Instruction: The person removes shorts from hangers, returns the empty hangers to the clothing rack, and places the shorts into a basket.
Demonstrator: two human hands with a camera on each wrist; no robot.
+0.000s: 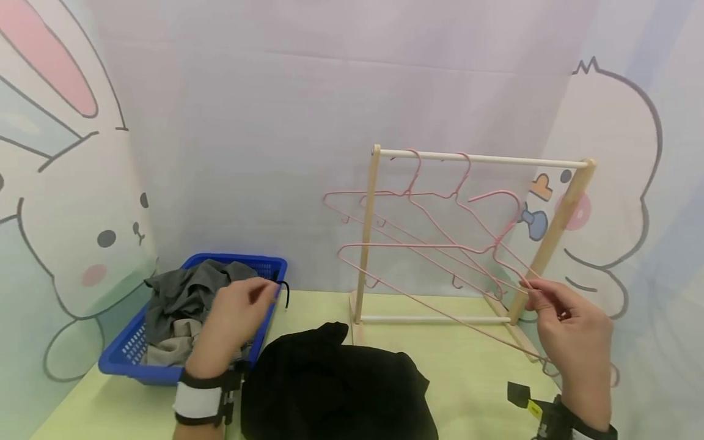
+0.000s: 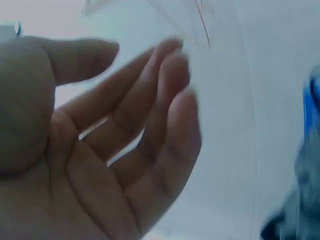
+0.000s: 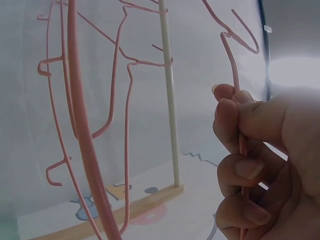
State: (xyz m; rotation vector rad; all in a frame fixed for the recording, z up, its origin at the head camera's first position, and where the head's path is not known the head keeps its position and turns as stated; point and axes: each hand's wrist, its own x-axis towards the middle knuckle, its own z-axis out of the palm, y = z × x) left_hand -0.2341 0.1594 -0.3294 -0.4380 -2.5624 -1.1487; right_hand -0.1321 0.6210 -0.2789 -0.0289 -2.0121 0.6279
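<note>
My right hand point(image 1: 574, 324) grips one shoulder of a pink wire hanger point(image 1: 418, 245), which is held up in front of the rack. In the right wrist view, the thumb and fingers curl round the hanger's wire point(image 3: 243, 150). My left hand point(image 1: 239, 311) is raised near the right side of the blue basket point(image 1: 192, 258). In the left wrist view its fingers point(image 2: 182, 120) are loosely bent, with nothing between them and the thumb. A black cloth garment point(image 1: 335, 391) lies in a heap on the table between the hands.
Two more pink hangers point(image 1: 409, 194) hang from the white bar point(image 1: 495, 159) of a wooden rack point(image 1: 367, 244). Grey and beige clothes point(image 1: 187, 293) fill the basket. The pale yellow table point(image 1: 313, 299) stands against a cartoon-printed curtain point(image 1: 247, 153).
</note>
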